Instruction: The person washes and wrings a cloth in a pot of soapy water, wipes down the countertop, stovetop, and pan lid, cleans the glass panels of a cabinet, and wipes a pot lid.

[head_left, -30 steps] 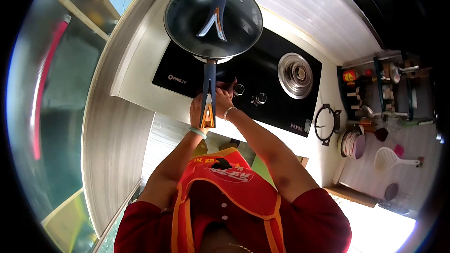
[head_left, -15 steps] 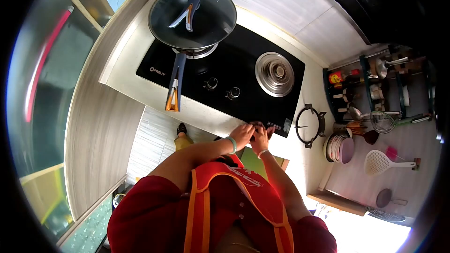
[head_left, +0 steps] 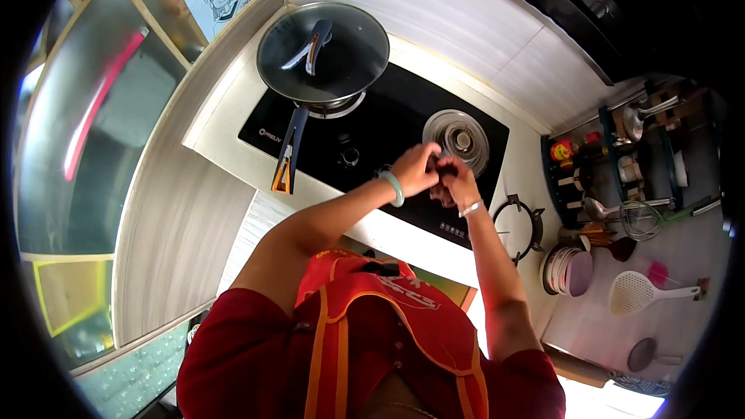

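My left hand [head_left: 415, 171], with a pale green bangle at the wrist, is in front of the right burner [head_left: 467, 138] of the black gas hob [head_left: 388, 112]. Close against it is my right hand [head_left: 462, 185], wearing a silver bracelet. The fingers of both are bent around a small dark reddish-brown thing [head_left: 443, 195], mostly hidden and too blurred to name. On the left burner sits a pan with a glass lid [head_left: 349, 54]; its dark handle [head_left: 289, 151] points towards me.
A loose black pan support ring [head_left: 535, 229] lies on the counter right of the hob. Beyond it are stacked bowls [head_left: 570, 270], a rack with bottles [head_left: 565, 151], and a hanging white skimmer [head_left: 632, 292] and whisk [head_left: 638, 221]. A wall [head_left: 209, 109] borders the left.
Both hands have moved from the hob's front edge forward and up, over the hob beside the right burner. The camera view has shifted slightly.
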Available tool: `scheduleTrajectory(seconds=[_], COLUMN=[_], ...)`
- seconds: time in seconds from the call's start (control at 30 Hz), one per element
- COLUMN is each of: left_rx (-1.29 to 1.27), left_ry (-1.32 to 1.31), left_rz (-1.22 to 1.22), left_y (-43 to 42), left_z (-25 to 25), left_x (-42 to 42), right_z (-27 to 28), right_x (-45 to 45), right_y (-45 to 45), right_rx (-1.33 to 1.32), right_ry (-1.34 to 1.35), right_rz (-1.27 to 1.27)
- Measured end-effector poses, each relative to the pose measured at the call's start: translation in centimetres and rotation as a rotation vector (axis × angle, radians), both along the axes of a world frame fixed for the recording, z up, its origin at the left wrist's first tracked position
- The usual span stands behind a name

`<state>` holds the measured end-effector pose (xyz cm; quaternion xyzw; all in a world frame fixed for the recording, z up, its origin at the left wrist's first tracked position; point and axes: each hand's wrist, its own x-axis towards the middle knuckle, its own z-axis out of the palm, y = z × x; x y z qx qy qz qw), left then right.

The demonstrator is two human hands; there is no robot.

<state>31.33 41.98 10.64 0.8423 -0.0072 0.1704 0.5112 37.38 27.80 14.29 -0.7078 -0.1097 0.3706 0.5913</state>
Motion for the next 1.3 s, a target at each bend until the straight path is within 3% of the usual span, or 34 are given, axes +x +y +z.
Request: scheduleTrajectory(seconds=[0.13, 0.2, 0.27, 0.3, 0.4, 0.47, 0.57, 0.67, 0.73, 0.8, 0.9, 0.97, 1.07, 1.13, 1.23, 1.3], left_rx=[0.064, 0.124, 0.130, 0.160, 0.211, 0.474, 0.638, 0.810, 0.896, 1.004, 0.973, 0.950, 0.912, 0.890, 0.431, 0.296], left_ry=[0.011, 0.040, 0.082, 0.197, 0.422, 0.549, 0.496, 0.519, 0.559, 0.504, 0.530, 0.535, 0.646, 0.651, 0.427, 0.371], left_rz=[0.137, 0.209, 0.199, 0.198, 0.179, 0.004, 0.009, -0.045, -0.078, -0.012, -0.022, 0.008, -0.042, -0.054, 0.124, 0.195], left_y=[5.9, 8.2, 10.3, 11.1, 12.0, 12.1, 10.9, 10.0, 9.1, 8.0, 6.3, 5.4, 5.1, 5.1, 5.0, 5.0], left_z=[0.9, -1.2, -2.7, -3.8, -5.8, -7.5, -7.3, -5.7, -5.2, -5.2, -5.0, -5.3, -4.2, -6.0, -9.3, -11.3], left_x=[3.7, 5.4, 6.2, 6.5, 6.5, 5.8, 4.9, 3.1, 1.5, -0.6, -3.4, -5.2, -7.4, -9.5, -12.5, -13.8], right_z=[0.3, -2.9, -4.5, -11.5, -12.3, -14.5, -13.5, -13.1, -11.0, -11.8, -9.5, -8.1, -11.7, -11.1, -10.1, -11.7], right_x=[4.3, 6.3, 7.7, 10.2, 8.8, 7.9, 6.0, 5.4, 3.8, 2.9, 1.7, 1.4, 0.5, -0.9, -2.4, -4.5], right_y=[7.2, 10.3, 12.7, 13.3, 14.0, 13.3, 12.7, 12.3, 12.6, 12.8, 13.7, 14.4, 15.7, 15.6, 15.8, 15.3], right_rx=[0.073, 0.195, 0.115, 0.048, -0.188, -0.359, -0.430, -0.336, -0.509, -0.506, -0.564, -0.624, -0.623, -0.542, -0.696, -0.603], right_ry=[-0.081, -0.117, -0.235, -0.602, -0.700, -0.691, -0.786, -0.778, -0.728, -0.782, -0.799, -0.765, -0.864, -0.970, -1.019, -1.113], right_rz=[0.081, 0.058, 0.114, 0.098, 0.137, 0.240, 0.214, 0.344, 0.478, 0.537, 0.595, 0.786, 0.978, 1.011, 1.069, 1.129])
